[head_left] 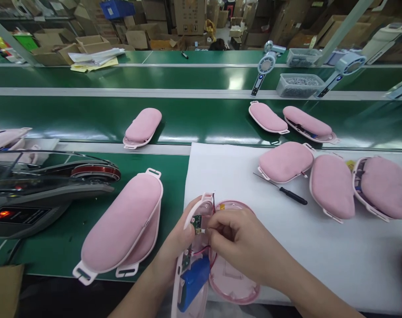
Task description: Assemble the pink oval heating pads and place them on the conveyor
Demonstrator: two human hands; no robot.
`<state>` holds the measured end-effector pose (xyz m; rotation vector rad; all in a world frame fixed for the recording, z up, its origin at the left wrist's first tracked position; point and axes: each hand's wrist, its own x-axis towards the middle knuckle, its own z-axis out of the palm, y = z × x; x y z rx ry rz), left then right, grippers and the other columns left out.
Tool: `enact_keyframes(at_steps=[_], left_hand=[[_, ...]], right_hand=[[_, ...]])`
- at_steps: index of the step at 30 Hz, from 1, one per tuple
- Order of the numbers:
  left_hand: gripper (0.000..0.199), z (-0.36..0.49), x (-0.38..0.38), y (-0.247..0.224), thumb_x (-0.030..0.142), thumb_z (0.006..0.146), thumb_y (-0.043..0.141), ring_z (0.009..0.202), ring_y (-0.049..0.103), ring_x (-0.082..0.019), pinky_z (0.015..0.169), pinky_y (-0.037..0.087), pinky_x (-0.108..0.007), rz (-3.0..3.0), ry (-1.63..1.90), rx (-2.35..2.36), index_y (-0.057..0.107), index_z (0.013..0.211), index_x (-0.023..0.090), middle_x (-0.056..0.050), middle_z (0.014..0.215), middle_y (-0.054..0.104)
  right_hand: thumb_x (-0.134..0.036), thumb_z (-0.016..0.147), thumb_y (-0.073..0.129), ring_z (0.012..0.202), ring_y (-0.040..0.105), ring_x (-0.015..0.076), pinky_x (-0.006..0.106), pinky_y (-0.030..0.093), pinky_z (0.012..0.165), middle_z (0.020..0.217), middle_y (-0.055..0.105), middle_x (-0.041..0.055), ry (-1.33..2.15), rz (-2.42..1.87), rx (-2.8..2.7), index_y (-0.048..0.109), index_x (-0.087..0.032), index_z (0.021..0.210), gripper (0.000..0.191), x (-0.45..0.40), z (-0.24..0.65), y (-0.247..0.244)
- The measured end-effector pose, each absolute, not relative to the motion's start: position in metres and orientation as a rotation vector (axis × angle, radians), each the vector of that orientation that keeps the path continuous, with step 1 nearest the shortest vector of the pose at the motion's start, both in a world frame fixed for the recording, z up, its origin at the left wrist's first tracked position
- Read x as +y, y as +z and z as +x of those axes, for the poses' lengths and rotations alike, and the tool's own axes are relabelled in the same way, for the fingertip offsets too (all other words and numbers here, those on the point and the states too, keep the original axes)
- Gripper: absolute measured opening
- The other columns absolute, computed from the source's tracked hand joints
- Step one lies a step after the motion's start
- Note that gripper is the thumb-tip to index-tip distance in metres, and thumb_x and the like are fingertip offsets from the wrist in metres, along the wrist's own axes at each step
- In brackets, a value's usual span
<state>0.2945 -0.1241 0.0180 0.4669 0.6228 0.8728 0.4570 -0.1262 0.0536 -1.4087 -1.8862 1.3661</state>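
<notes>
My left hand (179, 238) is wrapped round the edge of an opened pink plastic casing half (206, 206), tilted up on its side. Inside it sit a small green circuit board (197, 223), thin red and black wires, and a blue battery pack (194, 282). My right hand (237, 238) has thumb and forefinger pinched at a small white connector (202, 230) by the board; the fingers partly hide it. Beside it, under my right hand, lies the other pink casing half (236, 282), joined by wires.
Two stacked pink padded casings (121, 225) lie left, near a dark machine with a red display (4, 215). More pink casings (331, 185) lie right, beside a black-handled screwdriver (293, 195). Behind are handheld fans (265, 66), a tub of small parts (299, 86) and a casing (143, 126).
</notes>
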Motion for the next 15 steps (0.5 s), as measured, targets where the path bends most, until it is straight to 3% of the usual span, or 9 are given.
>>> enact_keyframes(at_steps=[4,8,12,15], left_hand=[[0.057,0.301,-0.133,0.015,0.049,0.068,0.076,0.119,0.053,-0.032,0.099,0.043,-0.039,0.535,0.925,0.674,0.063,0.12,0.028,-0.004,0.132,0.058],[0.07,0.307,-0.141,0.013,0.053,0.065,0.076,0.11,0.058,-0.033,0.095,0.044,-0.042,0.507,0.901,0.722,0.056,0.127,0.027,-0.008,0.119,0.064],[0.062,0.308,-0.142,0.014,0.044,0.07,0.076,0.109,0.06,-0.028,0.096,0.042,-0.037,0.508,0.894,0.652,0.055,0.127,0.027,-0.006,0.114,0.066],[0.059,0.308,-0.14,0.013,0.046,0.072,0.074,0.106,0.062,-0.027,0.092,0.044,-0.034,0.517,0.883,0.69,0.056,0.126,0.026,-0.006,0.115,0.066]], right_hand=[[-0.002,0.068,0.048,0.051,0.039,0.008,0.022,0.026,0.048,0.051,0.044,-0.0078,1.258,-1.448,-1.935,0.043,-0.019,0.053,0.023,-0.126,0.454,0.053],[-0.002,0.07,0.051,0.051,0.041,0.0083,0.022,0.026,0.048,0.051,0.047,-0.0075,1.175,-1.496,-1.967,0.042,-0.018,0.052,0.025,-0.127,0.451,0.053],[-0.002,0.072,0.05,0.052,0.044,0.0087,0.021,0.028,0.047,0.053,0.051,-0.0068,1.232,-1.526,-1.959,0.045,-0.019,0.055,0.024,-0.129,0.452,0.051],[-0.001,0.073,0.048,0.053,0.046,0.0085,0.02,0.031,0.048,0.055,0.053,-0.0066,1.302,-1.477,-1.945,0.048,-0.019,0.056,0.024,-0.126,0.456,0.052]])
